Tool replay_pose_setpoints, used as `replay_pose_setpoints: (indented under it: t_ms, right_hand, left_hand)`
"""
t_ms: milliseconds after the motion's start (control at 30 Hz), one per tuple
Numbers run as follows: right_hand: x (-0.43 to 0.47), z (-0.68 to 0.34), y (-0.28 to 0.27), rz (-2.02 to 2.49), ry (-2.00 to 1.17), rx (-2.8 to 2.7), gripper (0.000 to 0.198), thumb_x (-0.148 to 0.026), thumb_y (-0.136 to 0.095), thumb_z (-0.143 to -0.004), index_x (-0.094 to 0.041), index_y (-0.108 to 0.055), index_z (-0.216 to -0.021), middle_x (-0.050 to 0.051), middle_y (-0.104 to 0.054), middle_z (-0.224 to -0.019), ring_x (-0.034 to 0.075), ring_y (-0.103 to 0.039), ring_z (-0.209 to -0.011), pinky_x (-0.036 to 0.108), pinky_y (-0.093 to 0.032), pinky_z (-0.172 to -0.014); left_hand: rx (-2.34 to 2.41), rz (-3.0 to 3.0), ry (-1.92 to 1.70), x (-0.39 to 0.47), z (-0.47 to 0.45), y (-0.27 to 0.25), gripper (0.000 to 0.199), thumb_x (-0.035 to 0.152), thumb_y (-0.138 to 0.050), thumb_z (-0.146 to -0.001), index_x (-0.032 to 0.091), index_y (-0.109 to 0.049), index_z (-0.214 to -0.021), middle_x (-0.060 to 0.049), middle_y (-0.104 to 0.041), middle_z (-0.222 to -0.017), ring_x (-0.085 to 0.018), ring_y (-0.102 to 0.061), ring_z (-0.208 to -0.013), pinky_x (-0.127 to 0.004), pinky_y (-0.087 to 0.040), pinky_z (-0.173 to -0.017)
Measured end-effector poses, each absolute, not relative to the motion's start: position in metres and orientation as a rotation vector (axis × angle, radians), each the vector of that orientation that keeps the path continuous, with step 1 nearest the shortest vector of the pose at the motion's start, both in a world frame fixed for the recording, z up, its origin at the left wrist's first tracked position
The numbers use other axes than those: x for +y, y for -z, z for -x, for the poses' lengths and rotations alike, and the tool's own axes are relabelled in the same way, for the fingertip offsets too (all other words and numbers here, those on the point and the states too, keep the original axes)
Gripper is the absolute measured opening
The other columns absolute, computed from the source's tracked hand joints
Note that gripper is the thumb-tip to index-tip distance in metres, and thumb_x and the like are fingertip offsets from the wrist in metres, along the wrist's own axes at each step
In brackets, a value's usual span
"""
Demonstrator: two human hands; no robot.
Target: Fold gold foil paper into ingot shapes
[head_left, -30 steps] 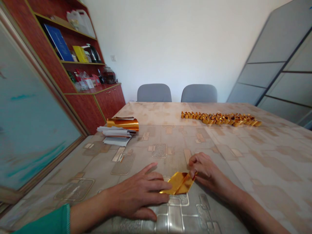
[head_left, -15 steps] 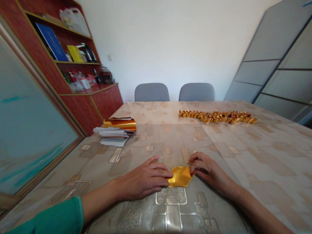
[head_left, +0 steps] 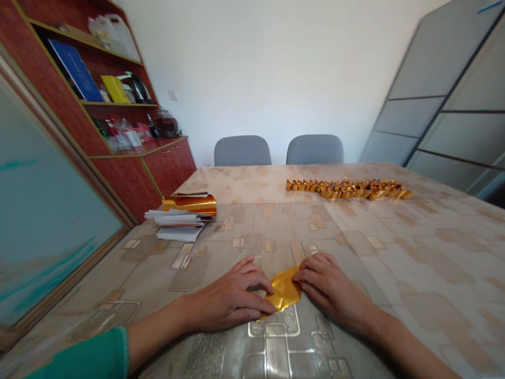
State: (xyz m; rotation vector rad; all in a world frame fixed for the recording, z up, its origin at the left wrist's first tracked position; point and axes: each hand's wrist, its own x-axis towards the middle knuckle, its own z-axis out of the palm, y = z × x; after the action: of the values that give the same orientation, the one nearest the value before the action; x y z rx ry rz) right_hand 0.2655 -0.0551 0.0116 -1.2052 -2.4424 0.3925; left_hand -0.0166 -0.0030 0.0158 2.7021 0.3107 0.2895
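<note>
Newly tilted foil [head_left: 285,290] between 2 hands [head_left: 232,296] [head_left: 333,288]

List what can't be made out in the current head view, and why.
All in the head view:
Gold paper, right end: hidden by the right hand.
Its left part: partly covered by the left hand.
Folded gold pieces: too small and crowded to count.
Green sleeve: cut off by the bottom edge.
</note>
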Motion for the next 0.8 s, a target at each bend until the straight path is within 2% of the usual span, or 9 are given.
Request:
replay_pose_setpoints:
  t_ms: [100, 200, 333, 467, 633, 800]
  right_hand:
    - [-0.054, -0.263, -0.01, 1.231, -0.423, -2.428, 0.018, -0.017, -0.049, -0.101, -0.021, -0.067, -0.102, 0.004, -0.063, -0.096, 0.022, -0.056, -0.093, 0.04, -0.039, -0.091]
    - [-0.059, -0.266, -0.008, 1.268, -0.408, -2.435, 0.019, -0.017, -0.051, -0.101, -0.023, -0.067, -0.108, 0.005, -0.062, -0.098, 0.023, -0.055, -0.096, 0.041, -0.038, -0.093]
    - [-0.067, -0.266, -0.008, 1.327, -0.415, -2.4, 0.025, -0.017, -0.052, -0.1, -0.026, -0.063, -0.12, 0.005, -0.062, -0.106, 0.024, -0.053, -0.101, 0.04, -0.04, -0.093]
    - [-0.066, -0.257, -0.009, 1.374, -0.38, -2.431, 0.028, -0.026, -0.055, -0.099, -0.027, -0.06, -0.127, 0.005, -0.059, -0.1, 0.025, -0.052, -0.098, 0.042, -0.04, -0.092]
    - [-0.056, -0.265, -0.011, 1.319, -0.285, -2.496, 0.027, -0.022, -0.048, -0.103, -0.027, -0.061, -0.126, 0.004, -0.059, -0.096, 0.022, -0.054, -0.094, 0.038, -0.04, -0.088]
    - [-0.044, -0.283, -0.019, 1.1, -0.018, -2.637, 0.026, -0.024, -0.051, -0.103, -0.028, -0.063, -0.126, 0.005, -0.066, -0.107, 0.023, -0.056, -0.098, 0.042, -0.033, -0.094]
  left_hand:
    - [0.343, -2.689, -0.324, 0.001, 0.013, -0.013, 0.017, 0.03, -0.058, -0.098, 0.028, -0.069, -0.112, -0.004, -0.066, -0.115, -0.02, -0.056, -0.118, -0.046, -0.01, -0.121]
    - [0.346, -2.688, -0.359, 0.005, 0.011, -0.01, 0.016, 0.036, -0.061, -0.097, 0.027, -0.068, -0.109, -0.002, -0.069, -0.116, -0.021, -0.056, -0.118, -0.045, -0.011, -0.121]
    - [0.367, -2.699, -0.364, 0.009, 0.011, -0.01, 0.027, 0.038, -0.06, -0.097, 0.028, -0.063, -0.123, -0.003, -0.068, -0.125, -0.023, -0.054, -0.122, -0.047, -0.009, -0.121]
    - [0.409, -2.687, -0.325, 0.01, 0.012, -0.013, 0.039, 0.042, -0.062, -0.095, 0.027, -0.057, -0.132, -0.005, -0.065, -0.131, -0.025, -0.052, -0.125, -0.048, -0.008, -0.12]
    - [0.387, -2.666, -0.322, 0.012, 0.012, -0.015, 0.04, 0.043, -0.06, -0.096, 0.029, -0.056, -0.134, -0.004, -0.065, -0.132, -0.025, -0.052, -0.126, -0.049, -0.01, -0.12]
    - [0.389, -2.646, -0.31, 0.013, 0.014, -0.012, 0.036, 0.039, -0.059, -0.097, 0.029, -0.058, -0.132, -0.003, -0.064, -0.135, -0.024, -0.052, -0.128, -0.048, -0.008, -0.121]
